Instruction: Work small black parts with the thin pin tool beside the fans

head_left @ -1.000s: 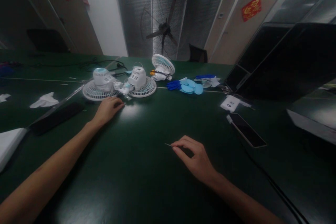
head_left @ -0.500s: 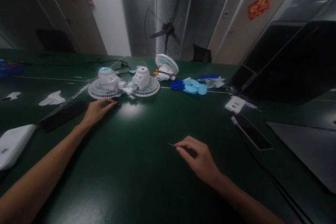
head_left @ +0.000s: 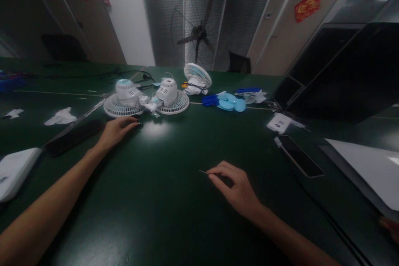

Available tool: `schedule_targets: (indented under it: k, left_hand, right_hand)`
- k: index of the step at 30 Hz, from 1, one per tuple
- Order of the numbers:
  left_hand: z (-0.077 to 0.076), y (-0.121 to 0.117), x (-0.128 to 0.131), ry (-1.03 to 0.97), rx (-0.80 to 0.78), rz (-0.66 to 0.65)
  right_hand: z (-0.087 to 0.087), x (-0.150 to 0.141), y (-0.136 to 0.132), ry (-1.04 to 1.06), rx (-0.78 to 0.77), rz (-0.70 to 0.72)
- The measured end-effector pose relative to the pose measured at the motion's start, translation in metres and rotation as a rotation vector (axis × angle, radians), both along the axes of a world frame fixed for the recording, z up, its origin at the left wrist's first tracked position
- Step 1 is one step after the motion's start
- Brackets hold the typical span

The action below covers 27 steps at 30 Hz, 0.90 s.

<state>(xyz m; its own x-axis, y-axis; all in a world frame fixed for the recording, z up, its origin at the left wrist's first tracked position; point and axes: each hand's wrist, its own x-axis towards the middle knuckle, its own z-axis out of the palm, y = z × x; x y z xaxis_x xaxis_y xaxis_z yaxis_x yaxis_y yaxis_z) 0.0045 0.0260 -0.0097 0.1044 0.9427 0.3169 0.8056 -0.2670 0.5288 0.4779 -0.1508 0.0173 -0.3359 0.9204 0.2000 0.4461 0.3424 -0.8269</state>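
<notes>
My left hand (head_left: 116, 131) rests on the green table just in front of the white fans. Its thumb and forefinger are pinched at a small dark piece (head_left: 140, 124), too small to name. Two white fan heads, one on the left (head_left: 126, 94) and one on the right (head_left: 170, 93), lie grille-down, their motor housings upward. Farther right, my right hand (head_left: 233, 185) hovers over or rests on the table, fingers closed. A thin metal rod (head_left: 203, 172) sticks out leftward from between its thumb and forefinger.
Behind lie a third small fan (head_left: 197, 80), light-blue fan blades (head_left: 231, 102) and blue gloves (head_left: 210, 100). On the right are a phone (head_left: 299, 156), a white box (head_left: 279, 123), a monitor (head_left: 349, 75) and a white flat panel (head_left: 368, 166), with another person's hand (head_left: 389, 225) near it.
A white flat panel has come into view above the grey sheet at the right, along with another person's hand at the edge. My two hands have hardly moved.
</notes>
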Motion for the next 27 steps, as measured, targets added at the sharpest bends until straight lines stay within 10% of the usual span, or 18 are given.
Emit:
schedule_targets:
  k: [5,15,27]
  left_hand:
    - [0.005,-0.002,0.02,-0.016,-0.09,-0.101]
    - [0.019,-0.104,0.217,-0.089,-0.207,-0.844]
    - [0.015,-0.112,0.22,-0.146,-0.227,-0.834]
  right_hand:
    - [0.001,0.001,-0.001,-0.004,-0.01,0.006]
    - [-0.001,-0.001,-0.004,-0.117,0.095,0.0]
    - [0.0,0.002,-0.001,-0.165,0.081,-0.028]
